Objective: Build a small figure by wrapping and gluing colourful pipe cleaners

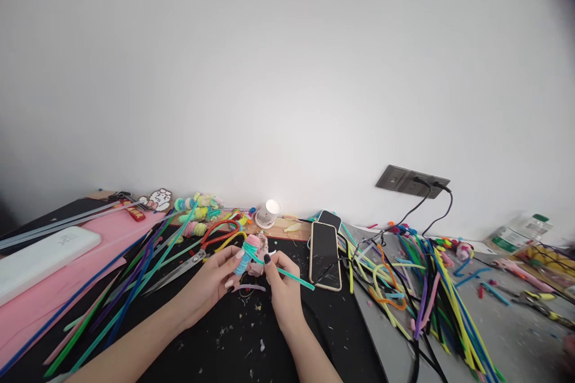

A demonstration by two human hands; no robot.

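Note:
My left hand [220, 272] grips a small coiled pipe-cleaner piece [245, 254], pink at the top and light blue below. A teal pipe cleaner [294, 278] runs from that piece across to my right hand [284, 284], whose thumb and fingers are closed on it. Its free end sticks out to the right of my right hand. Between the hands, just behind the coil, a small pinkish-white item [263, 244] is partly hidden. Scissors with red and yellow handles [220, 233] lie left of my hands, blades toward me.
Phones [326, 254] lie right of my hands, with a white paper cup [268, 214] behind. Bundles of coloured pipe cleaners [438, 299] spread at right and left. A white box [45, 260] rests on pink sheets [112, 233]. Pliers [534, 299], a plastic bottle [516, 236] and a wall socket [412, 181] are at right.

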